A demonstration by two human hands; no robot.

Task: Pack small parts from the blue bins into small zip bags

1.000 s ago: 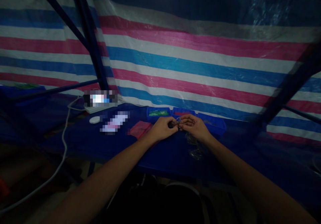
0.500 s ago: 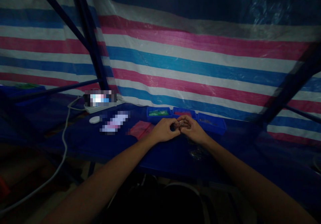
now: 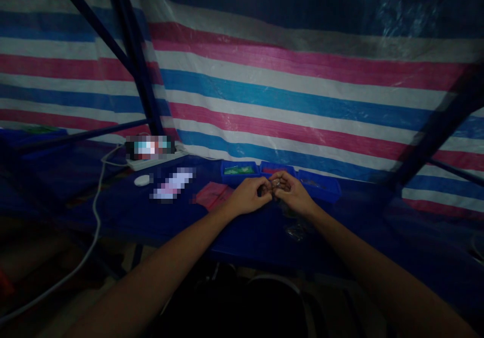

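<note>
My left hand [image 3: 250, 195] and my right hand [image 3: 290, 192] meet over the blue table [image 3: 242, 237], fingers curled and closed. Between the fingertips is something small and shiny that I cannot make out. Just behind the hands stand small blue bins: one with green packets [image 3: 239, 170], a middle one with red contents [image 3: 275, 171] partly covered by my hands, and a right one [image 3: 321, 189] whose contents are dim. A red packet [image 3: 212, 195] lies left of my left hand. Some shiny small packets [image 3: 295, 231] lie on the table below my right wrist.
A blurred phone-like device [image 3: 149, 148] rests on a white power strip [image 3: 155, 161] at the left. Near it are a round white object [image 3: 142, 180] and a pixelated flat item [image 3: 174, 183]. A white cable [image 3: 97, 212] hangs over the table edge. Blue metal posts [image 3: 145, 91] frame a striped sheet [image 3: 287, 86].
The right hand's fingers have shifted slightly at the fingertips, showing a bit more of the shiny thing. Both arms stay nearly in place.
</note>
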